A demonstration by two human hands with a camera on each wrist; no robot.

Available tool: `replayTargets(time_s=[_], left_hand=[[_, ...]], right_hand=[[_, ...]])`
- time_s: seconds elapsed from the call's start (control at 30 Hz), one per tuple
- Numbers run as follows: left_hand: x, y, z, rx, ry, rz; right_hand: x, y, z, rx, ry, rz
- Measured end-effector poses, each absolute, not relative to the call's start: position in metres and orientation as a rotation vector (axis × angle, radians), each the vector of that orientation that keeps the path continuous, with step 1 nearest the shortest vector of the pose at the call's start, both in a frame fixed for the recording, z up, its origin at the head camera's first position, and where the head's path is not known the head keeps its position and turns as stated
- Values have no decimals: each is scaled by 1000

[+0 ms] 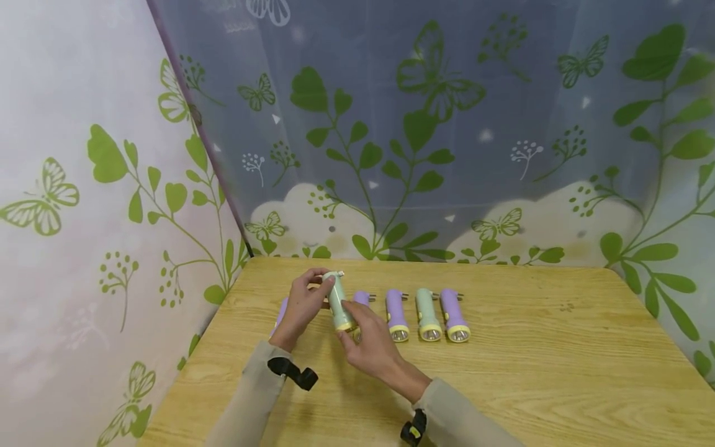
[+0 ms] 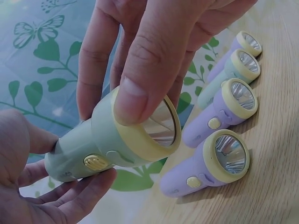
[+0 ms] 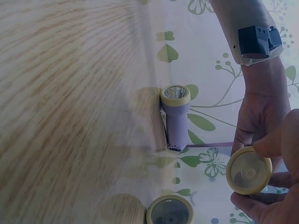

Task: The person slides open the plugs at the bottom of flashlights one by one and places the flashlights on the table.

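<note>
A mint-green flashlight (image 1: 337, 301) with a pale yellow head ring is held in the air by both hands, its lens end toward the person. My left hand (image 1: 303, 307) grips the tail end, where a small plug piece sticks out to the right. With thumb and fingers my right hand (image 1: 373, 341) pinches the yellow ring; in the left wrist view the right thumb (image 2: 135, 93) lies over the ring and part of the lens. A ridged yellow switch (image 2: 96, 162) shows on the body. Behind the hands stands a purple flashlight (image 1: 362, 298), partly hidden.
To the right, a purple flashlight (image 1: 395, 307), a green flashlight (image 1: 426, 310) and another purple flashlight (image 1: 451, 307) lie in a row, lenses toward the person. One more purple flashlight (image 3: 176, 121) lies left of the hands. The wooden table (image 1: 558, 360) meets patterned curtains (image 1: 357, 155).
</note>
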State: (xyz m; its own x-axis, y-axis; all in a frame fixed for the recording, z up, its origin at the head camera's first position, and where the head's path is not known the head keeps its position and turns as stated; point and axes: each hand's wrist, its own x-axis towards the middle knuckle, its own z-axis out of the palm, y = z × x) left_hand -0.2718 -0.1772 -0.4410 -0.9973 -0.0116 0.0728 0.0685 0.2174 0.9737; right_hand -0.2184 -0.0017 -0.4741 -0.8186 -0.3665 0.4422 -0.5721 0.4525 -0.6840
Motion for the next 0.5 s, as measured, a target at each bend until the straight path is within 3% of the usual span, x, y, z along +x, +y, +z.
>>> replayTargets(time_s=[0.5], left_hand=[[-271, -179, -439, -57, -2426, -1915]], right_hand=[[-221, -5, -476, 825, -2475, 1260]])
